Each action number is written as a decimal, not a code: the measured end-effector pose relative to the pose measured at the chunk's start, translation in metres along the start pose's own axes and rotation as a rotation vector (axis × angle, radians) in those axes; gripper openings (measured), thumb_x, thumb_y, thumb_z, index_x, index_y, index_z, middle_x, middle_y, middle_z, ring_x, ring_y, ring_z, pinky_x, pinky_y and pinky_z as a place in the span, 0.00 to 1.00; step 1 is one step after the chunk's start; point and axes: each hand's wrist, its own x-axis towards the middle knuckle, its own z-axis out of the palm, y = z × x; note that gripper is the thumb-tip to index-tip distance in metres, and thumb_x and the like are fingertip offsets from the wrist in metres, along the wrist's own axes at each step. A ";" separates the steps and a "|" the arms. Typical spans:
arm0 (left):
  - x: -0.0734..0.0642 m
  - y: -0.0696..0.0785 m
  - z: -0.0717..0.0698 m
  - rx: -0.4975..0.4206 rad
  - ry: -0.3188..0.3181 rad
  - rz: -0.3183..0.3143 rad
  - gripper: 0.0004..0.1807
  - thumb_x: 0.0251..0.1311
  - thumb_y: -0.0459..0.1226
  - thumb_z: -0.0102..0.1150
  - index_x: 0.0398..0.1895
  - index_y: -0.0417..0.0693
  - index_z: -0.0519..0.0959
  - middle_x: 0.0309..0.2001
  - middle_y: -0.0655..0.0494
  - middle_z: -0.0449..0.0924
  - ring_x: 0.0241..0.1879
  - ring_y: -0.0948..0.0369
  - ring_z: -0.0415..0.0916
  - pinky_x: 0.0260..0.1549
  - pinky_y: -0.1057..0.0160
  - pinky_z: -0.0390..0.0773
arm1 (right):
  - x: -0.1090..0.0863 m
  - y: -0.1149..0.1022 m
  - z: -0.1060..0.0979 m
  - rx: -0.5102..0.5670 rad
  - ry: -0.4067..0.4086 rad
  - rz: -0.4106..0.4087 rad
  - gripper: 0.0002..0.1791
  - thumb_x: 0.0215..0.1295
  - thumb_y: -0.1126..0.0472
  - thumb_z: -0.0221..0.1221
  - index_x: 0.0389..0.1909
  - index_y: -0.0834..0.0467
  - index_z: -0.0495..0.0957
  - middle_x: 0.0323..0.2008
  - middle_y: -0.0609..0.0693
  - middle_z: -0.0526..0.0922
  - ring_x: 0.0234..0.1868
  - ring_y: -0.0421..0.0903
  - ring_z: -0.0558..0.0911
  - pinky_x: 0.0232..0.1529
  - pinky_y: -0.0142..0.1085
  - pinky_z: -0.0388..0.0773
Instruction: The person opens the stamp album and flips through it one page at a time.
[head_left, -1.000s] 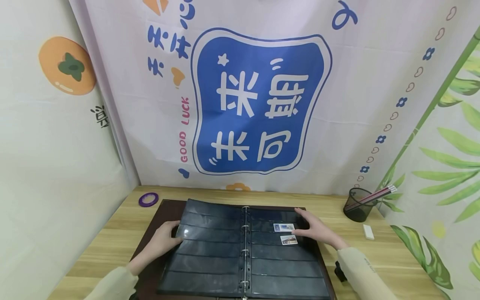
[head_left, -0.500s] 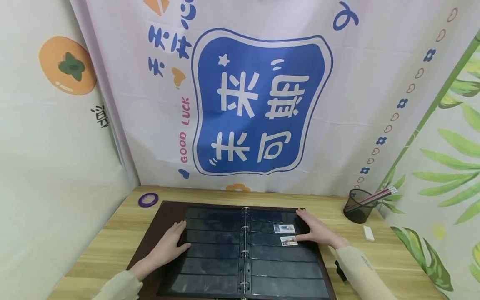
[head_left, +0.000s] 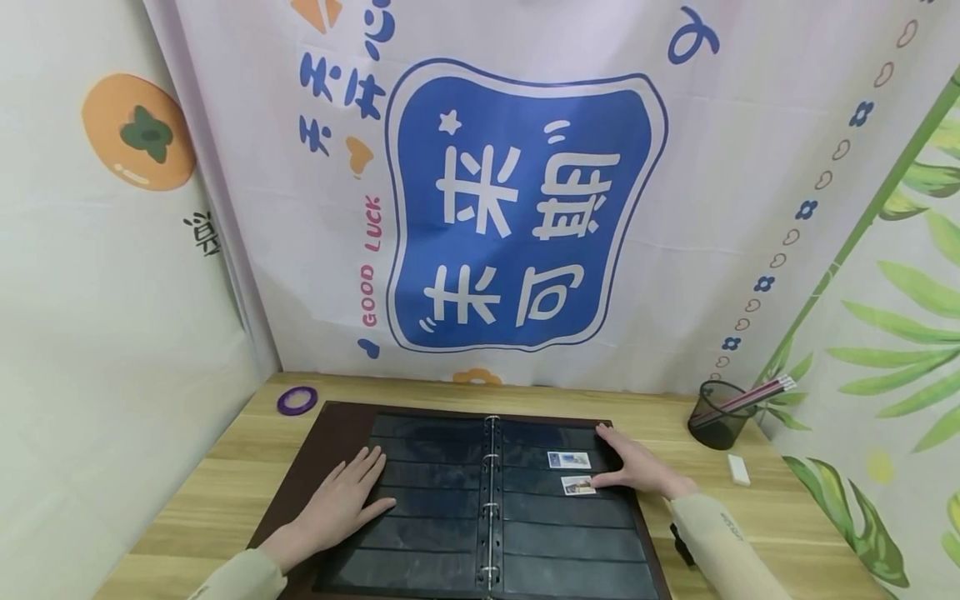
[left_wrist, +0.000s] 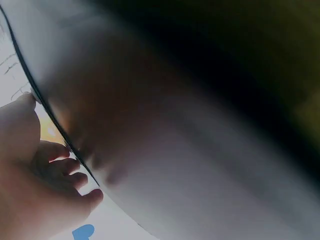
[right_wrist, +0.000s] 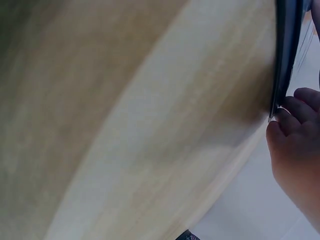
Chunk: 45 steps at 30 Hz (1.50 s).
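A stamp album with a dark brown cover (head_left: 300, 467) lies open on the wooden table, its black strip-pocket pages joined by metal rings (head_left: 491, 510). My left hand (head_left: 341, 504) rests with fingers spread on the outer edge of the left page (head_left: 427, 533). Two small stamps, an upper stamp (head_left: 568, 460) and a lower stamp (head_left: 578, 485), show on the right page (head_left: 570, 575). Across that page's outer edge lies my right hand (head_left: 637, 467), its thumb tip right at the lower stamp. The right wrist view shows its fingers (right_wrist: 300, 110) against the album's edge.
Back left on the table is a purple ring-shaped roll (head_left: 286, 405). At the back right stands a black mesh pen cup (head_left: 712, 429) holding several pencils (head_left: 757, 392). A white eraser (head_left: 738, 469) lies in front of it. A printed cloth (head_left: 337, 292) hangs behind the table.
The left page was lifted at its outer edge by my left hand and now lies flat. My left hand let it go and moved right onto it. The right hand shifted slightly toward me.
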 end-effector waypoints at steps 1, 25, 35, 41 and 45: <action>-0.001 0.000 0.000 0.007 -0.004 -0.001 0.42 0.66 0.60 0.53 0.71 0.38 0.67 0.73 0.39 0.64 0.74 0.43 0.61 0.67 0.38 0.65 | 0.000 0.000 0.000 0.000 0.003 -0.003 0.59 0.54 0.38 0.70 0.74 0.70 0.55 0.75 0.70 0.57 0.74 0.70 0.58 0.70 0.64 0.59; -0.003 0.000 0.000 0.029 -0.005 0.025 0.41 0.67 0.59 0.52 0.70 0.37 0.68 0.72 0.39 0.66 0.72 0.43 0.63 0.67 0.37 0.64 | 0.004 -0.002 0.001 -0.023 -0.033 0.042 0.62 0.52 0.35 0.69 0.75 0.70 0.52 0.76 0.70 0.53 0.76 0.69 0.55 0.72 0.63 0.56; -0.003 0.001 -0.002 0.032 -0.013 0.026 0.41 0.68 0.60 0.50 0.71 0.37 0.67 0.72 0.39 0.65 0.73 0.43 0.63 0.68 0.38 0.64 | 0.003 -0.001 -0.001 -0.026 0.013 0.018 0.59 0.52 0.37 0.70 0.74 0.68 0.57 0.74 0.69 0.59 0.74 0.69 0.59 0.71 0.63 0.59; -0.003 0.000 0.000 0.031 0.000 0.038 0.40 0.68 0.59 0.51 0.70 0.37 0.68 0.72 0.38 0.66 0.72 0.43 0.64 0.67 0.38 0.64 | 0.000 0.000 -0.001 -0.033 0.062 0.000 0.58 0.49 0.35 0.71 0.72 0.68 0.62 0.70 0.69 0.65 0.71 0.70 0.65 0.68 0.63 0.63; -0.003 0.000 0.000 0.030 -0.001 0.037 0.40 0.68 0.59 0.51 0.70 0.37 0.68 0.72 0.38 0.66 0.72 0.43 0.63 0.68 0.38 0.64 | -0.002 -0.001 -0.002 -0.032 0.082 -0.016 0.57 0.48 0.35 0.72 0.71 0.68 0.63 0.69 0.69 0.68 0.69 0.69 0.67 0.66 0.63 0.65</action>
